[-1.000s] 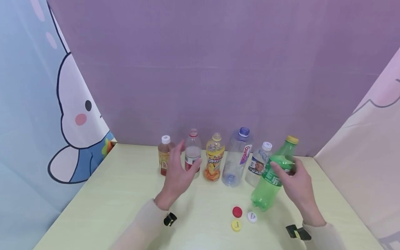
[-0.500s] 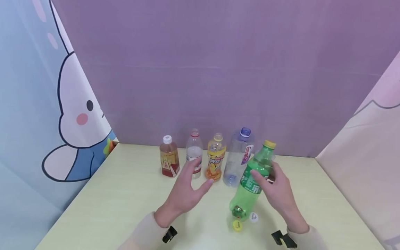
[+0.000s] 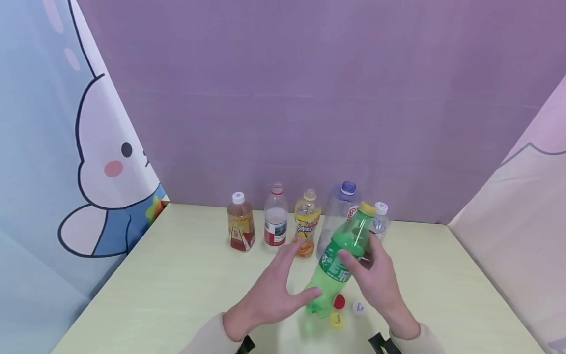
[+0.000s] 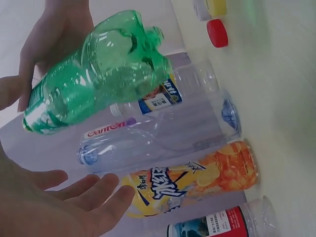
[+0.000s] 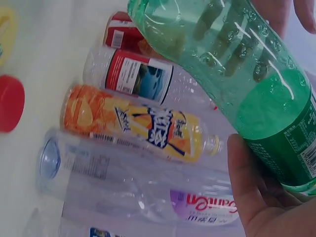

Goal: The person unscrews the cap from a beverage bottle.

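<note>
My right hand (image 3: 381,290) grips a green soda bottle (image 3: 338,260) around its label. The bottle has a yellow cap and leans, its top to the upper right and its base low over the table. Just left of that base, my left hand (image 3: 271,295) is spread, thumb and fingers apart, holding nothing. In the left wrist view the left fingers (image 4: 106,190) are extended below the green bottle, with a gap between. A red cap (image 3: 339,301), a white cap (image 3: 358,308) and a yellow cap (image 3: 336,320) lie on the table by the bottle's base.
Along the back stand a brown-red drink bottle (image 3: 240,223), a clear bottle with a red-edged label (image 3: 275,221), a yellow iced tea bottle (image 3: 307,221), a tall bluish bottle (image 3: 336,216) and a white-capped clear bottle (image 3: 381,221). A purple cloth (image 3: 283,98) hangs behind them.
The right hand has carried the green bottle leftward from the right side, tilting it more. My left hand has moved right and nearer, toward the bottle's base.
</note>
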Motion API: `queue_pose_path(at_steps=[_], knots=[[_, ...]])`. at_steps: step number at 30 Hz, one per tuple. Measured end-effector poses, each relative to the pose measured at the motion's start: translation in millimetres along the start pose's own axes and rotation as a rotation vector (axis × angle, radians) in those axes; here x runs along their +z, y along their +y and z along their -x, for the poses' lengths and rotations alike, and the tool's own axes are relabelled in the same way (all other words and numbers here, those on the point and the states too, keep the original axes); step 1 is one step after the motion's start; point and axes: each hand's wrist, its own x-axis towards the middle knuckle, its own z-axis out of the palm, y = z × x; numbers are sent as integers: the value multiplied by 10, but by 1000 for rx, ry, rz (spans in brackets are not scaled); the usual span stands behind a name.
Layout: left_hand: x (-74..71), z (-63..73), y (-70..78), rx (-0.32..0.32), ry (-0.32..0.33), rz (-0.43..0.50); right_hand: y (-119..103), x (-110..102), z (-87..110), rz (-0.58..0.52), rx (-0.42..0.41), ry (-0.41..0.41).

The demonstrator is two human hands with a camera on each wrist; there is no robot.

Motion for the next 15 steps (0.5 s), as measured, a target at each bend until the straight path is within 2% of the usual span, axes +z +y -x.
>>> queue_pose_path(at_steps=[7, 15], knots=[[49, 12, 43, -4, -68, 27, -56, 133, 16, -79, -37, -16], [83, 4, 85, -7, -96, 83, -130, 215, -6, -163, -102, -9]])
